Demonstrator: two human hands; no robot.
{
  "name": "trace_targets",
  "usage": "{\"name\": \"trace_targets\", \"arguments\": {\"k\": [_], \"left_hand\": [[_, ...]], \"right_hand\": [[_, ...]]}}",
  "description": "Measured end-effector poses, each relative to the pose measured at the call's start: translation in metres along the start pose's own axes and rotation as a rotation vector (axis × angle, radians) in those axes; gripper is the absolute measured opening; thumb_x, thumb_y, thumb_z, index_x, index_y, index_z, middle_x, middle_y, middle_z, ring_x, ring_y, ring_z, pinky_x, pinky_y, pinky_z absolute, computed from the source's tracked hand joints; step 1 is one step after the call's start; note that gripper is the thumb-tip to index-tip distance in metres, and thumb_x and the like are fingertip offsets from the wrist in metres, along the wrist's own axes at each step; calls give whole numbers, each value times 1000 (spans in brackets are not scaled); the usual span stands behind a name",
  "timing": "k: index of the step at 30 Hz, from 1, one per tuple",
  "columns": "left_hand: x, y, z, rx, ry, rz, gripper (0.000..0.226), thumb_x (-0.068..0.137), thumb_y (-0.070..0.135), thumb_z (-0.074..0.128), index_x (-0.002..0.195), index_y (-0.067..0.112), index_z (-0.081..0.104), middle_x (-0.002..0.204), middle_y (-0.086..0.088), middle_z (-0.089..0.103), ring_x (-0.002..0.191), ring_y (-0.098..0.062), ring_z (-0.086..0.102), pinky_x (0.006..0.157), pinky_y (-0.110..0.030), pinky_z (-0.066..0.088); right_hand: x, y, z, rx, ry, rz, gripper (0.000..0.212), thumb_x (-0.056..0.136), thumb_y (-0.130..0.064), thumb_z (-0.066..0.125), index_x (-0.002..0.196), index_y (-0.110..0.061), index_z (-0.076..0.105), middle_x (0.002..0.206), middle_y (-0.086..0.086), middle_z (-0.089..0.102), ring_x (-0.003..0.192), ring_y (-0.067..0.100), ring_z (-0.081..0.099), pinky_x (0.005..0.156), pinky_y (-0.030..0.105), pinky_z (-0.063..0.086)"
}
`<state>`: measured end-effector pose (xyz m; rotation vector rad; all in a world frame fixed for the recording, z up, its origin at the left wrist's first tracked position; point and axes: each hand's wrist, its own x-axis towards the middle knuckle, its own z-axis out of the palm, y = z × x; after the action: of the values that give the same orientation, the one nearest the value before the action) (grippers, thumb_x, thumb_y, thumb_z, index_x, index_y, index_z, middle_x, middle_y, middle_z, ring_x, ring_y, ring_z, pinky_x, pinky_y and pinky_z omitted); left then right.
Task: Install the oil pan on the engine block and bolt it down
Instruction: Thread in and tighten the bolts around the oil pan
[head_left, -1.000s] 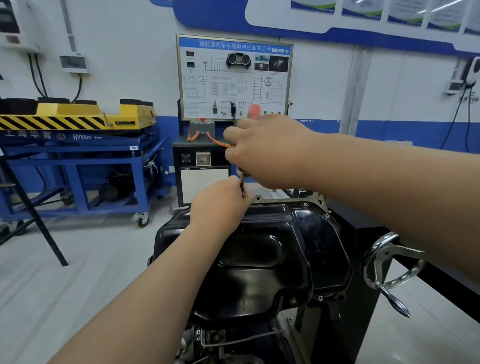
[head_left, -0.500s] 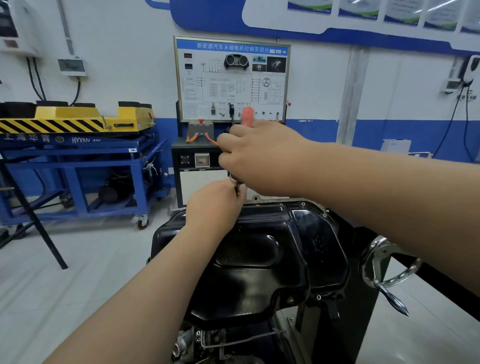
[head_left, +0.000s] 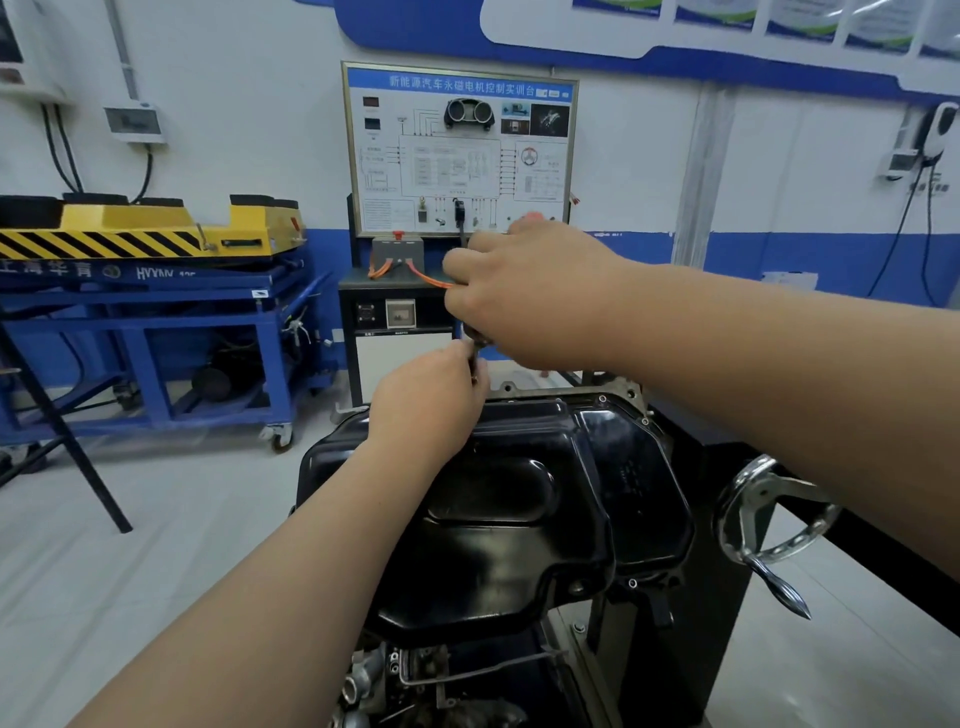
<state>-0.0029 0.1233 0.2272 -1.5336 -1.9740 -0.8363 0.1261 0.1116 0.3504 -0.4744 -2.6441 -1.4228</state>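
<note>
A glossy black oil pan (head_left: 519, 509) lies upside down on top of the engine block (head_left: 415, 686), with small bolts showing along its right flange. At the pan's far edge, my right hand (head_left: 530, 296) grips the red handle of a driver tool (head_left: 530, 218) that stands upright. Its thin metal shaft (head_left: 474, 358) runs down to the flange. My left hand (head_left: 426, 400) pinches the lower end of that shaft just above the pan. The tool's tip and the bolt under it are hidden by my left hand.
A chrome handwheel (head_left: 769, 525) of the engine stand sticks out at the right. Behind the engine stands a training panel (head_left: 460, 150) on a cabinet. A blue cart (head_left: 156, 332) carrying a yellow lift sits at the left, with a black stand leg (head_left: 67, 441) in front.
My right hand has shifted slightly on the handle, and the red tip shows less above the knuckles. My left hand stays at the shaft. The pan has not moved.
</note>
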Motion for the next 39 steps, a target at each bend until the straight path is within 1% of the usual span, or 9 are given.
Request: {"name": "trace_targets", "arguments": {"k": [6,10,12,19,22,25,28,33,39], "left_hand": [[-2,-2,-5,22,-102,-163,25,86,10,42,62,16,37,61,0,47,53,-18,42,51,-26,32],[-1,0,-3,9,-34,-59,39,94,29,39,56,21,30,53,3,38,43,-12,31,42,-24,22],[0,0,0,1,-21,-29,36,94,34,37,61,22,31,54,6,37,44,-11,34,42,-24,23],[-2,-3,0,17,-65,-171,26,88,12,41,66,19,29,66,1,44,56,-19,38,50,-27,28],[1,-2,-3,12,-80,-131,36,92,21,41,58,22,28,57,3,38,48,-17,36,47,-26,26],[0,0,-1,18,-22,-53,35,94,33,39,61,20,32,54,6,35,43,-11,31,43,-25,22],[0,-2,-1,22,-34,-77,40,95,32,39,59,21,25,55,4,34,44,-12,29,43,-25,20],[-2,-3,-5,47,-139,-155,28,85,10,40,61,19,30,63,5,33,59,-21,40,57,-27,30],[-1,0,-4,3,-48,-35,37,93,31,41,59,23,28,54,7,33,45,-10,29,45,-26,21]], "right_hand": [[4,-25,4,243,-73,356,50,91,-53,41,57,-17,35,62,0,35,50,17,33,46,26,27],[6,-13,-2,112,-35,117,8,92,-20,49,88,-16,55,89,0,43,79,17,37,57,32,31],[7,-2,0,52,-15,6,18,89,-13,50,106,-15,57,96,3,42,87,20,37,66,35,35],[8,-25,4,295,-105,385,51,92,-56,36,58,-19,37,63,-1,38,52,16,35,46,26,24],[10,-21,-1,220,-67,251,37,93,-39,47,67,-13,44,74,-1,43,64,18,44,50,30,32],[7,-9,-6,74,-98,79,14,90,-14,52,104,-15,55,104,4,46,98,23,45,67,38,36],[7,-13,-7,45,-53,75,6,90,-10,48,87,-15,47,86,2,41,75,21,45,57,33,34],[10,-29,0,242,-109,350,48,95,-47,37,58,-18,34,63,1,37,51,17,35,47,26,30],[8,-10,-4,93,-104,51,6,91,-15,49,95,-15,53,88,1,39,77,20,41,56,34,31]]}}
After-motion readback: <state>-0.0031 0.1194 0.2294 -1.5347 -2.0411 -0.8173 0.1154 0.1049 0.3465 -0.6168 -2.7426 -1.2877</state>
